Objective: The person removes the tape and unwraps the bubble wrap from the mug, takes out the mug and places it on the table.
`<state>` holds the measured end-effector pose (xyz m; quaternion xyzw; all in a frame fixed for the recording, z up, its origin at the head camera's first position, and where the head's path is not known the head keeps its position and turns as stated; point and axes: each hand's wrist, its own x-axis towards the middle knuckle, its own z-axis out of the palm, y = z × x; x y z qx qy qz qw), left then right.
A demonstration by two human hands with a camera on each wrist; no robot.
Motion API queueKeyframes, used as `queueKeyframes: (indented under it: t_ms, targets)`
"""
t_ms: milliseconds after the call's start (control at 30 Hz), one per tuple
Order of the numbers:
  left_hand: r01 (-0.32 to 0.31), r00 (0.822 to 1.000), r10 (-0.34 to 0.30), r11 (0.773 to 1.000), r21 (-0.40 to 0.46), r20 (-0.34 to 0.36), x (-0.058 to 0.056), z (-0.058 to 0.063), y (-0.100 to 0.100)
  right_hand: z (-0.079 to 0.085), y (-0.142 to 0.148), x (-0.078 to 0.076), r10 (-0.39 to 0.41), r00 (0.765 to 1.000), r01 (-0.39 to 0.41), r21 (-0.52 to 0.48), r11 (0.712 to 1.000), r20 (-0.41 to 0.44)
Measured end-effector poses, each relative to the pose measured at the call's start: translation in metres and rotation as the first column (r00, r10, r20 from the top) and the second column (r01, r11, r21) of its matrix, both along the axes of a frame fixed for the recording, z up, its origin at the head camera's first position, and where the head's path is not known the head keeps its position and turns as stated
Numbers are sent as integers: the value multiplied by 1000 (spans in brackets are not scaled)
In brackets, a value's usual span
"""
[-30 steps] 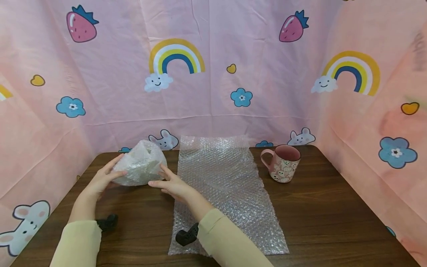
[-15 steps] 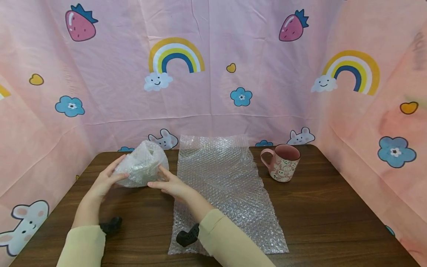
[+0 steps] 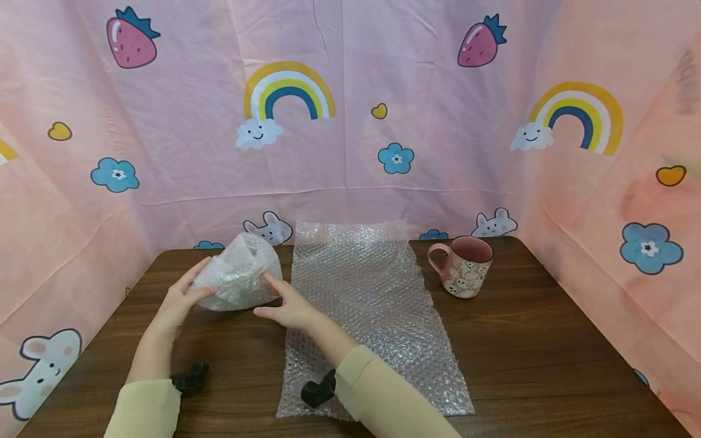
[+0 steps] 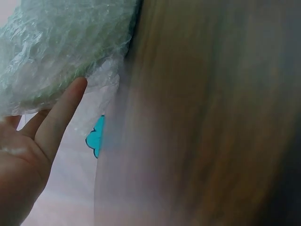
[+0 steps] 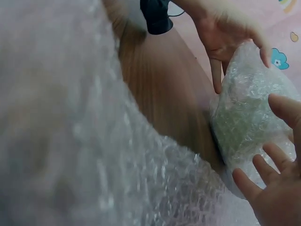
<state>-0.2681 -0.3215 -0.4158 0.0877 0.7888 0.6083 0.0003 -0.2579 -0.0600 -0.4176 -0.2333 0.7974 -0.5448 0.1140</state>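
A bundle wrapped in bubble wrap (image 3: 238,277) rests at the far left of the table in the head view, with something greenish showing faintly through the layers. My left hand (image 3: 177,301) touches its left side, thumb in front and fingers at the edge. In the left wrist view a straight finger of the left hand (image 4: 40,136) meets the wrap from below. On the bundle's right, my right hand (image 3: 292,309) has its fingers spread, with the fingertips right by the wrap. The right wrist view shows the bundle (image 5: 244,117) between both hands.
A flat sheet of bubble wrap (image 3: 361,292) lies down the middle of the dark wooden table (image 3: 526,353), partly under the right forearm. A pink patterned mug (image 3: 465,271) stands upright at the back right. Printed pink cloth (image 3: 345,164) encloses the back and sides.
The bundle has shifted slightly right and nearer, and the left hand has moved with it. The right hand has drawn a little right, its thumb coming off the bundle's front.
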Motion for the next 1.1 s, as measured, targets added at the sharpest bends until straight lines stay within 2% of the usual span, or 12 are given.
queueKeyframes:
  t_ms: [167, 267, 433, 533, 600, 733, 800, 967, 1100]
  targets:
    - [-2, 1000, 2, 994, 109, -2, 3, -3, 7, -1, 4, -1, -19, 986, 29, 59, 998, -165]
    - [7, 1000, -4, 981, 193, -20, 4, -3, 14, 1, 5, -1, -72, 975, 88, 67, 994, -209]
    - [11, 999, 0, 969, 249, -47, 5, 1, 25, 2, 9, 2, -167, 951, 198, 95, 976, -261]
    - [9, 999, 4, 970, 241, -55, 7, 5, 32, 2, 13, 3, -218, 930, 252, 80, 964, -297]
    - [14, 998, 0, 972, 233, -59, 8, 9, 36, 3, 16, 2, -241, 925, 265, 45, 963, -294]
    - [31, 998, -16, 975, 219, -68, 8, 16, 45, 4, 22, 1, -260, 936, 262, -22, 965, -236]
    - [35, 997, -19, 977, 209, -75, 9, 19, 50, 4, 24, 1, -264, 935, 258, -58, 964, -237]
    - [23, 996, -8, 986, 166, -92, 10, 25, 60, 6, 29, -2, -299, 903, 267, -143, 953, -309]
    - [5, 995, 7, 993, 121, -98, 12, 30, 68, 8, 33, -2, -330, 888, 285, -178, 942, -321]
